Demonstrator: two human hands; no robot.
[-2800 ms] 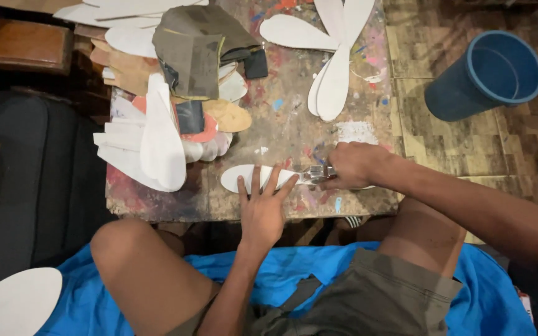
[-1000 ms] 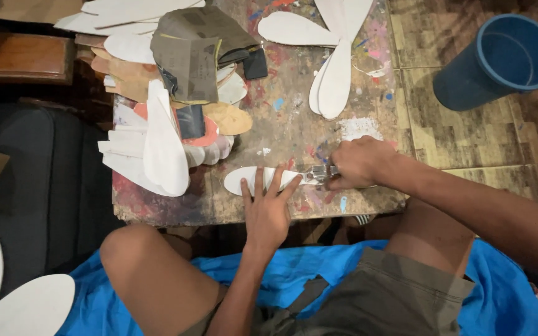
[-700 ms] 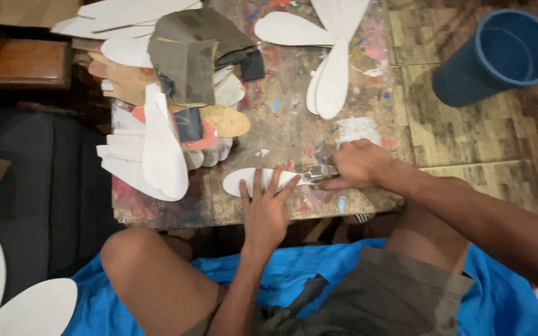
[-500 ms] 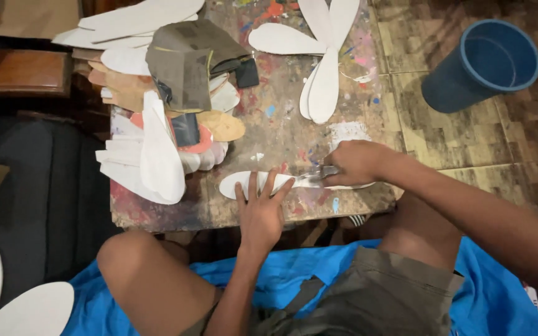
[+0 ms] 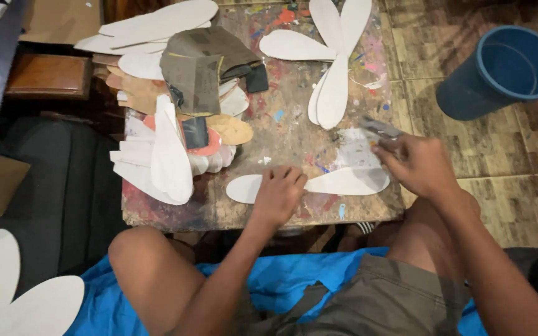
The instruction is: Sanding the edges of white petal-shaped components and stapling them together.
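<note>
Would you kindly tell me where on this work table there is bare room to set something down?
The freest patch of the paint-stained table lies mid-table, between the heap of cutouts on the left and the white petal shapes at the top right. The front edge is crowded: the left hand presses a long white cutout, and the right hand holds a tool beside it.

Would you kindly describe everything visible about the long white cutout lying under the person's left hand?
The white cutout is a flat, thin, card-like sheet, long and narrow, with rounded ends. It lies flat near the front edge of the paint-stained table. The left hand presses on its middle, hiding that part. The right hand, holding a small metal tool, hovers over its right end.
</note>
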